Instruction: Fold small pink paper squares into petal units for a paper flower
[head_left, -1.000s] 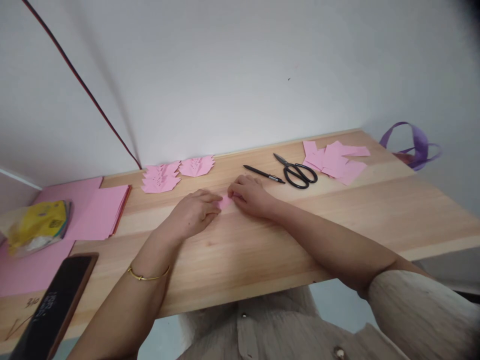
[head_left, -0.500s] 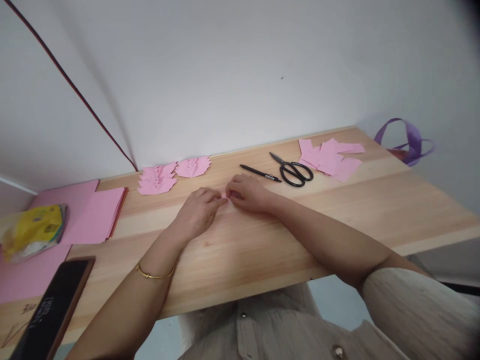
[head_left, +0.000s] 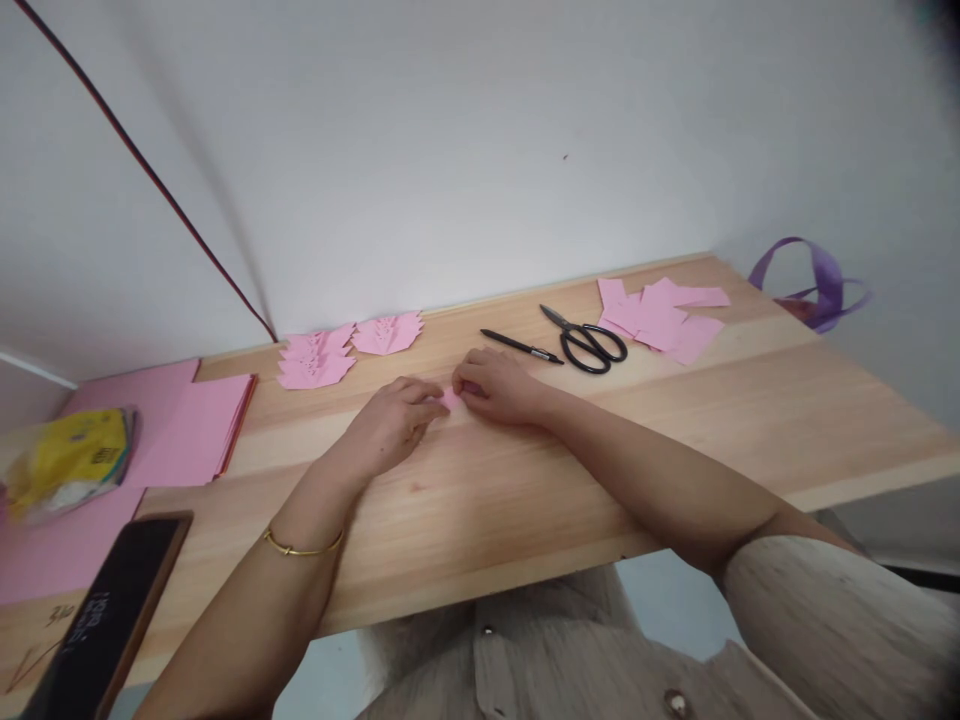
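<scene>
A small piece of pink paper (head_left: 451, 399) shows between my two hands at the middle of the wooden table, mostly covered by the fingers. My left hand (head_left: 396, 420) has its thumb and fingertips closed at the paper's left side. From the right, my right hand (head_left: 499, 388) pinches the other side with curled fingers. Just beyond the right hand lie a black pen (head_left: 520, 346) and scissors with black handles (head_left: 585, 340). Cut pink paper shapes with jagged edges (head_left: 315, 360) rest further back on the left.
Loose pink paper scraps (head_left: 661, 318) lie at the back right. Pink sheets (head_left: 187, 430), a yellow plastic packet (head_left: 82, 450) and a dark phone (head_left: 112, 610) occupy the left. A purple ribbon (head_left: 825, 275) hangs past the right edge. A wall (head_left: 480, 150) rises behind the table (head_left: 480, 520).
My left fingertips have drawn slightly left, away from the right hand, and more of the pink paper shows between them. The right hand has barely moved.
</scene>
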